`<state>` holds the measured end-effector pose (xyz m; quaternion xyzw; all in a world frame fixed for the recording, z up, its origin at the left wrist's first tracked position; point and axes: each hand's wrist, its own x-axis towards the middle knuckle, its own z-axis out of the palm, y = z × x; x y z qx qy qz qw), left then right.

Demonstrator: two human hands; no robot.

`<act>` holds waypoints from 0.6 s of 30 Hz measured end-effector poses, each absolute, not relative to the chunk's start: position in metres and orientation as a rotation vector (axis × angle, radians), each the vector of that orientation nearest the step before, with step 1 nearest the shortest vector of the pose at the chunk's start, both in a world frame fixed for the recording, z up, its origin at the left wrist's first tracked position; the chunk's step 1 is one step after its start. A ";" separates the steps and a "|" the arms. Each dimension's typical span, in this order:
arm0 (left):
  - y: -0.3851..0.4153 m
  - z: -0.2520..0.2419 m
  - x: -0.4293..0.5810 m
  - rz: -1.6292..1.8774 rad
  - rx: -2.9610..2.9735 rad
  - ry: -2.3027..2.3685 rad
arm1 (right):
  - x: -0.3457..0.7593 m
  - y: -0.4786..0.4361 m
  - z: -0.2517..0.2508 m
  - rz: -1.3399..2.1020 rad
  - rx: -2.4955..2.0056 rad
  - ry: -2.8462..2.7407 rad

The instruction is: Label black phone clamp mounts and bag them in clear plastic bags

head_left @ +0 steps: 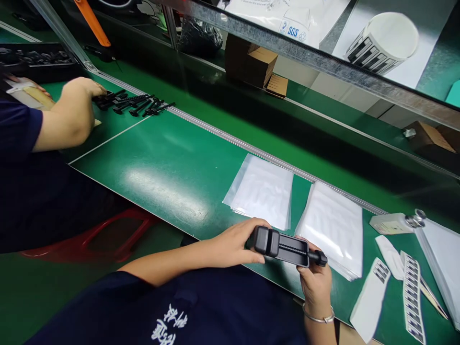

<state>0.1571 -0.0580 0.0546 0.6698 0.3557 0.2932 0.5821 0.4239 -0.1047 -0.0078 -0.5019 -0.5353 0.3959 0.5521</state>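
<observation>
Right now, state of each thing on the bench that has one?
Left hand: closed on the black clamp part.
Right hand: gripping the part's knob end.
Black clamp part: held off the table, level.
Clear bags: two flat stacks, side by side.
Barcode label strips: loose, lying flat.
Co-worker's hand: on loose black bolts.

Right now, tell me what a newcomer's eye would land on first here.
At the near edge, the left hand and right hand hold a black clamp-like part between them. Just beyond it, two stacks of clear bags lie on the green table. Far left, a co-worker's hand rests by a pile of black parts.
</observation>
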 end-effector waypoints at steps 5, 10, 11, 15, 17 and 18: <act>-0.055 0.036 0.146 0.766 1.373 0.705 | 0.413 -0.120 0.017 0.768 -1.258 -1.457; -0.057 0.032 0.142 0.794 1.364 0.693 | 0.408 -0.121 0.028 0.730 -1.259 -1.504; -0.057 0.036 0.144 0.781 1.425 0.701 | 0.410 -0.120 0.026 0.748 -1.243 -1.480; -0.054 0.050 0.149 0.718 1.649 0.669 | 0.418 -0.118 0.015 0.758 -1.221 -1.398; -0.052 0.050 0.149 0.720 1.684 0.621 | 0.420 -0.121 0.015 0.744 -1.237 -1.392; -0.051 0.048 0.148 0.734 1.682 0.596 | 0.420 -0.123 0.016 0.736 -1.248 -1.398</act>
